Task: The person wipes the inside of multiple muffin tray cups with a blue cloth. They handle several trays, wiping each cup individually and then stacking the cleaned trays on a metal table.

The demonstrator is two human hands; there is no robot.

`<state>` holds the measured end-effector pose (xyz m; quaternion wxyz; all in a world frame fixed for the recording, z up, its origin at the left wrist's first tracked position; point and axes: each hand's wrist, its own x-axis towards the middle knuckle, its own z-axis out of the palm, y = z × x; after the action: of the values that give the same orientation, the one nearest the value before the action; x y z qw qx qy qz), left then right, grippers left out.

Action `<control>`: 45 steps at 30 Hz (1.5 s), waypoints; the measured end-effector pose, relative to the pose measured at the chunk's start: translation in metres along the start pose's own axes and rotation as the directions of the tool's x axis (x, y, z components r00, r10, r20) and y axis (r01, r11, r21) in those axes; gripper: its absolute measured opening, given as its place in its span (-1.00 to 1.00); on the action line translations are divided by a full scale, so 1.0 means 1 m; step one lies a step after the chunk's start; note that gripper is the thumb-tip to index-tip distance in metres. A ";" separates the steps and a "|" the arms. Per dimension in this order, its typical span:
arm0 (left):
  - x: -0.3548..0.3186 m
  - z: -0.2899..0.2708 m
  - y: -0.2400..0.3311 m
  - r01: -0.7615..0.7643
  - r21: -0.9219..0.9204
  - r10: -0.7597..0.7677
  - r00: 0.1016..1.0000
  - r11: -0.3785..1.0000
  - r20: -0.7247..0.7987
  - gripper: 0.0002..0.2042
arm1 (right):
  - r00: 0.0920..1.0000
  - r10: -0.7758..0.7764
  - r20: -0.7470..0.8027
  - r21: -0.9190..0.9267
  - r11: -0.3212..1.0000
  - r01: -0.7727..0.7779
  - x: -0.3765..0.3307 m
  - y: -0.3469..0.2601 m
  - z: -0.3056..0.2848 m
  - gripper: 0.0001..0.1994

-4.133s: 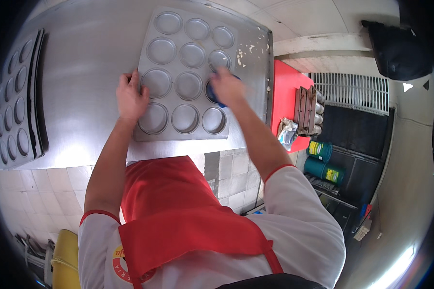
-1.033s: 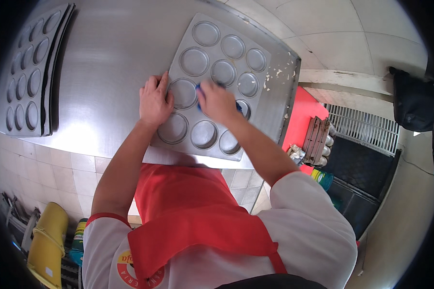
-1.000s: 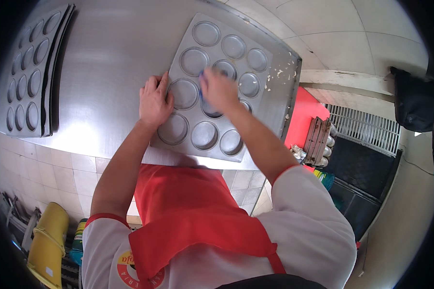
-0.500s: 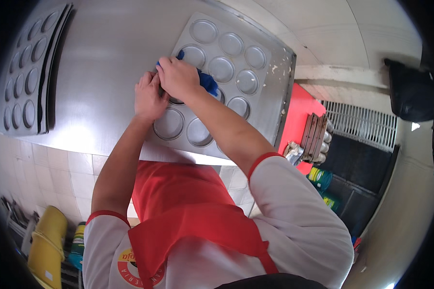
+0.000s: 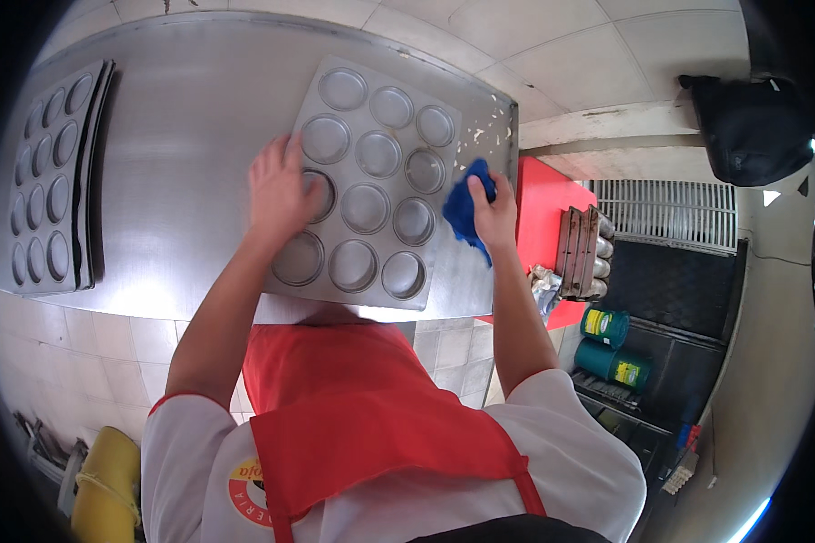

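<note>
A metal muffin pan (image 5: 342,197) with rows of round cups lies on the steel table, slightly turned, its near edge by the table's front. My left hand (image 5: 282,185) rests on the pan's left edge, fingers stretched and thumb over a cup; it holds nothing. A blue cloth (image 5: 465,214) is bunched in my right hand (image 5: 495,210), just right of the pan and apart from it, over the table's right side.
A stack of muffin pans (image 5: 52,185) sits at the table's left. Pale crumbs (image 5: 481,134) dot the far right corner. Past the right edge, a red surface (image 5: 541,201) bears strapped metal molds (image 5: 584,253). Green buckets (image 5: 613,362) stand lower right, a yellow container (image 5: 109,484) lower left.
My right hand has moved off the pan to the right with the blue cloth. The hands have parted; my left stays at the pan's left edge, its fingers now opened out.
</note>
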<state>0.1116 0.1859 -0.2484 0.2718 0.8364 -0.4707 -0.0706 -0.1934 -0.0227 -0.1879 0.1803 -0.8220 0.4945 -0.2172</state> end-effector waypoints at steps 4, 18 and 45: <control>0.030 0.022 0.031 -0.149 0.109 0.132 0.979 0.983 0.152 0.02 | 0.950 -0.308 0.061 0.006 0.951 0.308 0.012 -0.049 0.056 -0.52; 0.035 0.032 0.040 -0.176 0.276 0.065 0.927 0.945 0.369 0.03 | 0.900 -0.332 0.281 -0.076 0.928 0.366 0.083 -0.020 0.104 -0.82; 0.043 0.035 0.030 -0.279 0.139 0.194 0.878 0.950 0.436 -0.04 | 0.841 -0.495 0.219 0.046 0.866 0.498 0.182 -0.136 0.225 -0.77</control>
<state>0.0995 0.1248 -0.2563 0.0870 0.7604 -0.6217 -0.1666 0.1031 -0.1054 -0.2753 0.1669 -0.9422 0.2428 -0.1595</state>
